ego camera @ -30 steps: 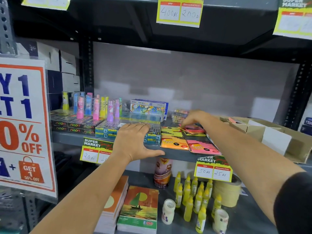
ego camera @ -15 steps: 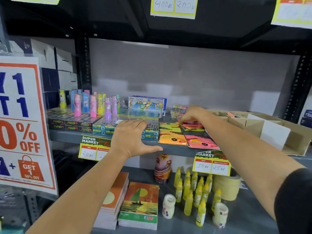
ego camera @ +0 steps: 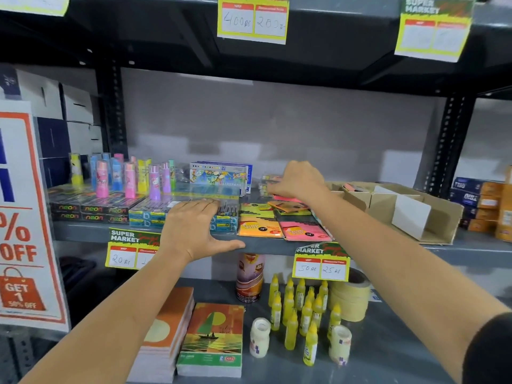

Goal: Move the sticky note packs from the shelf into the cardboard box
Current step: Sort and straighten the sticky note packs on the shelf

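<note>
Right hand (ego camera: 297,180) has risen since a second ago, fingers pinched on a pink pack (ego camera: 285,198), lifting its far edge off the rear stack: pickup under way. Pack tilts, long axis left-right, far side up. Box (ego camera: 432,217) sits just right on the shelf (ego camera: 471,249). Left hand (ego camera: 195,227) flat, holding nothing, braced on the shelf edge.

Head view, close, facing shelf (ego camera: 266,246) front, angled slightly down.
</note>
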Demonstrator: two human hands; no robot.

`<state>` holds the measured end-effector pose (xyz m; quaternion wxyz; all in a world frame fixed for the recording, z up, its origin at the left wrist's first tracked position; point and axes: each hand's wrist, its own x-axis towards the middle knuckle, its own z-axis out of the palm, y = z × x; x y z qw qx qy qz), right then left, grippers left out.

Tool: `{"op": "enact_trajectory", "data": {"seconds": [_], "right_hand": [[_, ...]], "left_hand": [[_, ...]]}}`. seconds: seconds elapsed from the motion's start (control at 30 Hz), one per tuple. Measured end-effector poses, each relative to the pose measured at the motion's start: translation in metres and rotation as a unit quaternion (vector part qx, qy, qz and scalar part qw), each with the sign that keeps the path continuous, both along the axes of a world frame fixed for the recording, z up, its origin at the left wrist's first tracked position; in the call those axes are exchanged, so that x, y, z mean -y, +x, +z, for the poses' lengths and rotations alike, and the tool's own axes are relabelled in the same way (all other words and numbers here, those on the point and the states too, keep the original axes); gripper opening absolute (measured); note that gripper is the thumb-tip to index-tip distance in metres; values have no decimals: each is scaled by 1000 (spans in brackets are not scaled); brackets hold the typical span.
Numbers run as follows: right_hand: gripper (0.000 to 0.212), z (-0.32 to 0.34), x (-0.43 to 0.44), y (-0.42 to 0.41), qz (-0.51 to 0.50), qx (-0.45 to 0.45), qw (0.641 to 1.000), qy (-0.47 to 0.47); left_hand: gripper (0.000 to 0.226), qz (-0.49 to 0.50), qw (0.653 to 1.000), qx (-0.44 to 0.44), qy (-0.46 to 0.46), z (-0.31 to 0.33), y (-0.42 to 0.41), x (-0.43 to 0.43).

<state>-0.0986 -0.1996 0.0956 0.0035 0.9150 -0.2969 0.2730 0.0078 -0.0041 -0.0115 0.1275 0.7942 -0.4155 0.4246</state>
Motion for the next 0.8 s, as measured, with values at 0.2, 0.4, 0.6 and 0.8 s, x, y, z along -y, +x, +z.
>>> {"op": "enact_trajectory", "data": {"seconds": [0.2, 0.4, 0.6, 0.8], "right_hand": [[43, -15, -17, -33, -24, -56, 995, -73], [34, -33, -24, -50, -30, -71, 995, -63], [46, -47, -28, -53, -24, -71, 994, -79], [53, -48, -26, -57, -17, -87, 992, -87]], "left_hand": [[106, 7, 1000, 2, 7, 2, -2, -1], [107, 8, 1000, 1, 10, 1, -2, -1], [108, -2, 1000, -4, 14, 1, -3, -2], [112, 0, 1000, -15, 12, 1, -2, -2]]}}
